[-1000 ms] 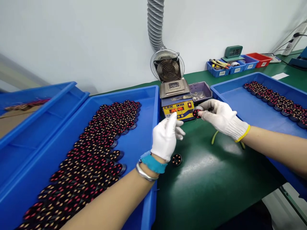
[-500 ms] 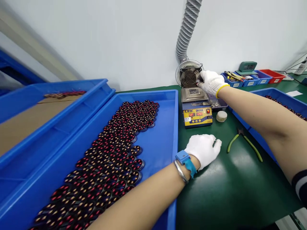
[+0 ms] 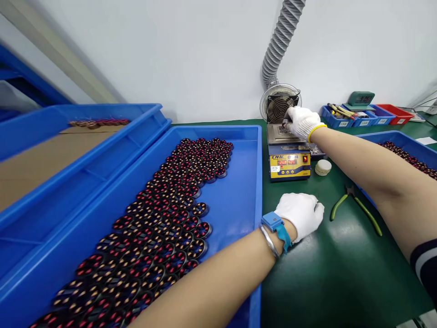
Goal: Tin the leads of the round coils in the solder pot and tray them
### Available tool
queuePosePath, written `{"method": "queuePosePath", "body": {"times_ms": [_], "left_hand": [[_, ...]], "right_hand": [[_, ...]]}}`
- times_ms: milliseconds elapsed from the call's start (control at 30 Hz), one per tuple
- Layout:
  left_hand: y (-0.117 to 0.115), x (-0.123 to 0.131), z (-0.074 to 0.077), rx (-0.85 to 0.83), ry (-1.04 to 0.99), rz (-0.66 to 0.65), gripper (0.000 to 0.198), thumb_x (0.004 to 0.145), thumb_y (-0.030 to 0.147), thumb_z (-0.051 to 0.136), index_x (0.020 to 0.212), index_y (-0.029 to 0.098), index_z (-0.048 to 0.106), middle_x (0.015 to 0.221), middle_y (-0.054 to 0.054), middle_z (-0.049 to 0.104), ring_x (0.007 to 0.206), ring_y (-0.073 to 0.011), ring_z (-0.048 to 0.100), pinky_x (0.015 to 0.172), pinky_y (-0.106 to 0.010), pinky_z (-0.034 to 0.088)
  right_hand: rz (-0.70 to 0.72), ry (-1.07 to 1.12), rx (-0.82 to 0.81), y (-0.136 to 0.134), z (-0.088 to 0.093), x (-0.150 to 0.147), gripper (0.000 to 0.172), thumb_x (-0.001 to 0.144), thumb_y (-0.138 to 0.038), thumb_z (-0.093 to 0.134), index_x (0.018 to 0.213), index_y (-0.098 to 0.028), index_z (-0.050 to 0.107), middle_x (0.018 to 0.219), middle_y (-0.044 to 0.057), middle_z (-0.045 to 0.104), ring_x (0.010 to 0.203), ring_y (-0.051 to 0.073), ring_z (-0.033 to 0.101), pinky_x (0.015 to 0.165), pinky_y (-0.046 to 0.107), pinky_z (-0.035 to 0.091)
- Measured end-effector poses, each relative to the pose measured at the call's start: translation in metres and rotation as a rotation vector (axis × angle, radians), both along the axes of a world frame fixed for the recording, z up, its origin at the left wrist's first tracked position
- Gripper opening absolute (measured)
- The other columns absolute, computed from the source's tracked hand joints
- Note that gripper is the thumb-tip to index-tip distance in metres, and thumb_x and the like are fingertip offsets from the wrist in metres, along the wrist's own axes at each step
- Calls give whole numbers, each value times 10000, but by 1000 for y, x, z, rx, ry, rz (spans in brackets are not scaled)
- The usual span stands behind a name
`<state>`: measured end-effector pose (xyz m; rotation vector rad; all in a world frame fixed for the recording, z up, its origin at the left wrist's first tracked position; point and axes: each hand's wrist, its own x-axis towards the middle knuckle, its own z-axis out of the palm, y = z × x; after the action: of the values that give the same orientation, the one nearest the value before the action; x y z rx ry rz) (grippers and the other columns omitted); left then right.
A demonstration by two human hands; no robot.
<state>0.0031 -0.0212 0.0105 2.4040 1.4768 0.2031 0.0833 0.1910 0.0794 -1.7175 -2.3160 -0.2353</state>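
Observation:
My right hand [image 3: 303, 122], in a white glove with a yellow cuff edge, reaches over the heated plate [image 3: 273, 133] of a small solder pot [image 3: 290, 165]. Its fingers pinch a small dark coil part [image 3: 287, 119], mostly hidden by the glove, low over the square silvery opening [image 3: 283, 130]. My left hand [image 3: 300, 214], also gloved and with a blue wrist strap [image 3: 273, 221], rests on the green table mat [image 3: 327, 273]. Its fingers are loosely curled, the thumb is apart, and nothing shows in them. Many similar round coil parts [image 3: 160, 218] fill much of the blue tray [image 3: 235, 191].
A fan [image 3: 280, 109] and grey duct hose [image 3: 283, 36] stand behind the pot. Right of it lie a round white pad [image 3: 322, 167] and green-handled cutters [image 3: 368, 216]. Another blue tray [image 3: 392, 135] holds more parts. Small bins [image 3: 384, 118] and a clock [image 3: 361, 99] line the wall.
My right hand has come down from beside the fan to just above the pot's opening. My left hand stays on the mat, thumb closer to the fingers. The view has shifted slightly left.

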Motion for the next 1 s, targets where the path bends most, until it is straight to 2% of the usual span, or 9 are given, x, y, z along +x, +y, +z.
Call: {"method": "queuePosePath", "body": {"times_ms": [167, 300, 400, 500, 600, 667, 767, 900, 1000], "left_hand": [[1, -1, -1, -10, -19, 8, 431, 883, 442, 365, 809, 169, 690, 811, -125, 704, 777, -302, 665, 700, -402, 468], [3, -2, -2, -25, -129, 72, 397, 872, 459, 398, 781, 189, 675, 786, -88, 695, 755, -264, 656, 671, -354, 461], [6, -2, -4, -49, -310, 141, 355, 859, 478, 443, 805, 211, 670, 797, -52, 695, 754, -227, 642, 660, -320, 461], [11, -2, -7, -64, -587, 245, 280, 841, 454, 515, 887, 220, 662, 841, -29, 700, 790, -191, 635, 717, -298, 480], [17, -2, -9, -136, -863, 356, 293, 826, 419, 566, 983, 181, 633, 858, -44, 700, 754, -156, 634, 746, -281, 499], [21, -2, -10, -180, -975, 398, 330, 822, 402, 583, 1038, 154, 613, 878, -62, 698, 713, -140, 628, 741, -281, 508], [23, -2, -13, -204, -1020, 410, 355, 814, 396, 600, 1059, 139, 608, 893, -75, 692, 683, -128, 621, 723, -281, 515], [25, -2, -20, -190, -984, 381, 360, 808, 417, 605, 1043, 144, 616, 871, -67, 687, 666, -124, 617, 702, -277, 517], [24, -2, -22, -186, -932, 362, 351, 811, 430, 596, 1028, 155, 622, 824, -56, 686, 663, -132, 620, 690, -277, 515]], "right_hand": [[13, 76, 29, 0, 4, 2, 308, 837, -385, 561, 1076, -197, 612, 1074, 95, 592, 966, 294, 558, 839, 473, 456], [20, 250, 50, -6, 17, 9, 323, 843, -407, 559, 1058, -176, 627, 990, 66, 622, 938, 252, 577, 847, 413, 461], [41, 356, 44, -17, 25, 17, 325, 810, -424, 608, 1009, -171, 653, 872, 42, 633, 854, 219, 600, 799, 366, 479], [55, 442, -17, -34, 28, 25, 323, 798, -444, 624, 954, -167, 680, 753, 25, 628, 737, 184, 607, 740, 336, 481], [70, 507, -93, -51, 28, 32, 343, 800, -482, 610, 957, -188, 692, 717, 12, 630, 660, 152, 596, 689, 305, 470], [69, 488, -120, -60, 27, 36, 372, 789, -509, 612, 967, -192, 693, 727, 16, 634, 649, 151, 589, 670, 295, 464], [68, 378, -72, -62, 28, 37, 372, 769, -500, 633, 973, -194, 687, 788, 31, 640, 724, 183, 598, 696, 297, 467], [51, 158, 49, -46, 28, 28, 301, 789, -420, 618, 1000, -210, 661, 929, 68, 635, 903, 282, 586, 790, 399, 474], [25, -14, 62, -29, 27, 18, 315, 816, -371, 598, 1066, -183, 631, 1036, 123, 608, 951, 343, 570, 790, 484, 473]]}}
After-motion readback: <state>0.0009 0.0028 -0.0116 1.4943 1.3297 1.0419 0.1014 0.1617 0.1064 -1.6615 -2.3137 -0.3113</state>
